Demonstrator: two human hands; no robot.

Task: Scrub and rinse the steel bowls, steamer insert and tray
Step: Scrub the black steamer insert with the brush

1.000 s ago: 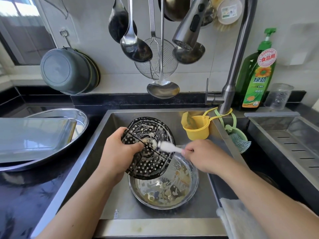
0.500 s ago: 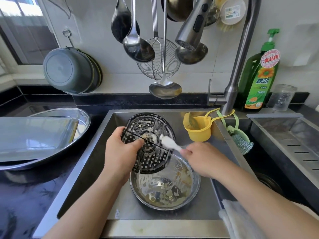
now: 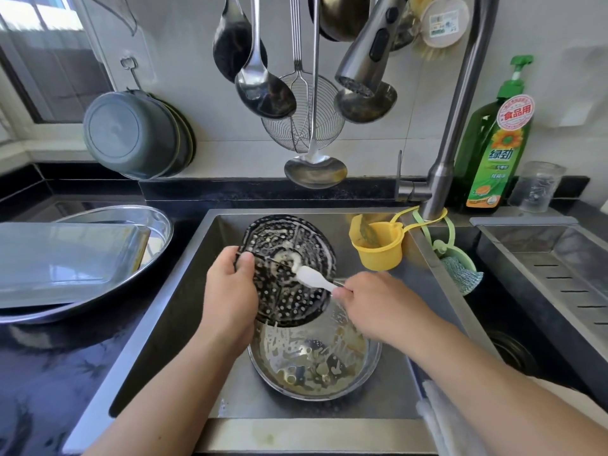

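The dark tabletop (image 3: 49,373) runs across the scene, with the steel sink (image 3: 171,311) sunk into its middle. At nine o'clock from the sink, a flat steel tray (image 3: 59,261) lies tilted inside a wide steel bowl (image 3: 158,222) on the tabletop. A tall faucet (image 3: 460,103) rises at one o'clock from the basin, its spray head hanging over the sink, and a green soap bottle (image 3: 496,149) stands just beside it, further toward three o'clock. On the sink floor sits a second, soapy steel bowl (image 3: 316,363), streaked with foam. Held above it, tipped up on edge toward twelve o'clock, is the perforated steamer insert (image 3: 289,284), dark and dotted with holes, smeared with suds. A yellow cup (image 3: 378,251) hangs at the sink's two o'clock corner. The left hand (image 3: 230,297) grips the insert's nine o'clock rim, thumb over the front and fingers curled behind. The right hand (image 3: 378,304) pinches the handle of a white brush (image 3: 312,278), whose head presses against the insert's centre.
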